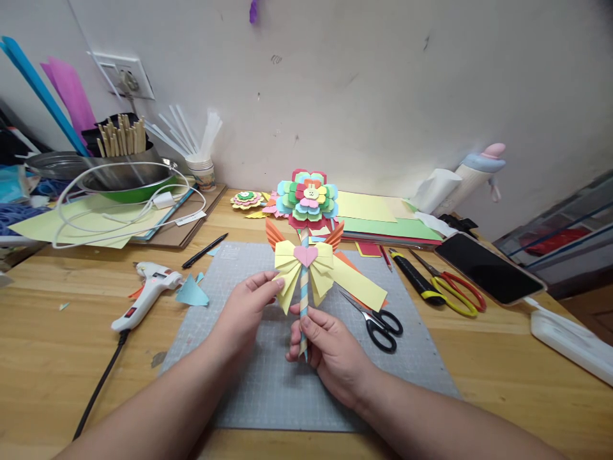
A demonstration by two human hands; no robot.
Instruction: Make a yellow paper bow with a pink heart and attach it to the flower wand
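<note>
A paper flower wand stands upright over the grey cutting mat. Its striped blue and tan stick is wrapped by the fingers of my right hand near the bottom end. On top sits a layered multicolour paper flower with a small smiling face. Below the flower are orange paper wings and a pleated yellow paper bow with a pink heart at its middle. My left hand pinches the bow's left pleats between thumb and fingers.
Black-handled scissors and a yellow paper strip lie right of the wand. A white glue gun rests at left. Further right are a utility knife, red-yellow pliers and a phone. More paper flowers lie behind.
</note>
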